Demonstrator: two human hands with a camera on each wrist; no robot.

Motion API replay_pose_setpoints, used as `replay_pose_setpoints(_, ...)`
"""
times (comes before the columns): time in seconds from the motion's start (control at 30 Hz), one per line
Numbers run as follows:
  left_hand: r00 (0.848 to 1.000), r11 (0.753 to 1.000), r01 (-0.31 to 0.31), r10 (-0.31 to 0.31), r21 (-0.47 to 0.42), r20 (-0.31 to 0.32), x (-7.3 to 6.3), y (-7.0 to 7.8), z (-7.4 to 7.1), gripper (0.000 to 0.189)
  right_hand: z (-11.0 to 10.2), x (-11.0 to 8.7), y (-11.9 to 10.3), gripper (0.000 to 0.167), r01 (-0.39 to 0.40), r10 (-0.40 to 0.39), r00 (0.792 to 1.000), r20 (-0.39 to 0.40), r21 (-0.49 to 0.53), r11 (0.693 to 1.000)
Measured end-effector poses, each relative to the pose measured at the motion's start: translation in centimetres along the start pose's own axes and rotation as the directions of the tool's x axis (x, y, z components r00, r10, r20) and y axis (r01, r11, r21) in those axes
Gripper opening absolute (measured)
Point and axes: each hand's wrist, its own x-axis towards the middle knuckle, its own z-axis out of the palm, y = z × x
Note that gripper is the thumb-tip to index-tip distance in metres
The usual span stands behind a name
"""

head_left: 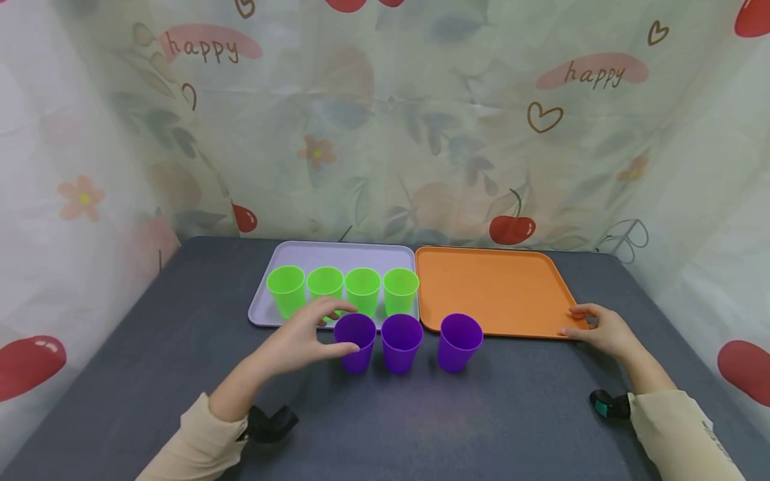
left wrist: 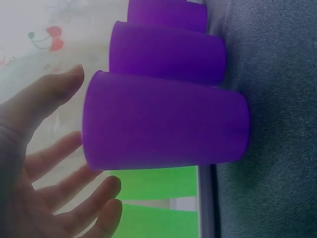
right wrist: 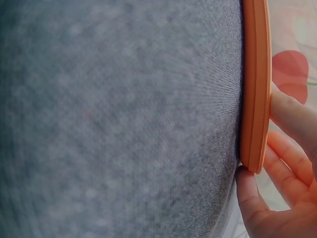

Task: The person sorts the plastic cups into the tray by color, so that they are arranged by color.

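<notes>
My left hand (head_left: 303,339) reaches around the leftmost purple cup (head_left: 355,344) with its fingers and thumb spread on either side of the rim. In the left wrist view, a gap shows between the thumb and this cup; some fingertips are hidden behind it. Two more upright purple cups stand to its right, a middle cup (head_left: 400,344) and a right-hand cup (head_left: 459,343) set slightly apart. My right hand (head_left: 609,332) grips the near right corner of the orange tray (head_left: 493,290). In the right wrist view, fingers and thumb touch the tray's rim (right wrist: 255,89).
Several green cups (head_left: 363,292) stand in a row on the lavender tray (head_left: 349,250), which adjoins the orange tray's left side. A dark grey cloth (head_left: 457,421) covers the table. Printed curtains (head_left: 385,133) hang behind and at both sides, with a thin cord (head_left: 628,237) at back right.
</notes>
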Motion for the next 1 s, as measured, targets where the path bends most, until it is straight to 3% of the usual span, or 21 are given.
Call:
replay_pose_setpoints(0.23, 1.0, 1.0, -0.027, 0.027, 0.008, 0.011, 0.4, -0.6, 0.7, 0.056, -0.1, 0.0, 0.1, 0.069, -0.005, 0.005, 1.0, 0.002, 0.004, 1.0)
replay_pose_setpoints(0.6, 0.999, 0.999, -0.042, 0.042, 0.024, 0.018, 0.6, -0.4, 0.8, 0.054, -0.1, -0.2, -0.1, 0.069, -0.008, 0.008, 1.0, 0.003, -0.002, 1.0)
replay_pose_setpoints(0.8, 1.0, 1.0, -0.022, 0.022, 0.012, 0.022, 0.6, -0.1, 0.1, 0.053, -0.1, -0.3, -0.2, 0.067, 0.008, -0.008, 1.0, -0.004, -0.002, 1.0)
replay_pose_setpoints(1.0, 1.0, 1.0, -0.02, 0.02, 0.011, -0.018, 0.6, 0.7, -1.2, 0.053, 0.0, -0.2, -0.1, 0.068, 0.006, -0.006, 1.0, -0.004, -0.001, 1.0)
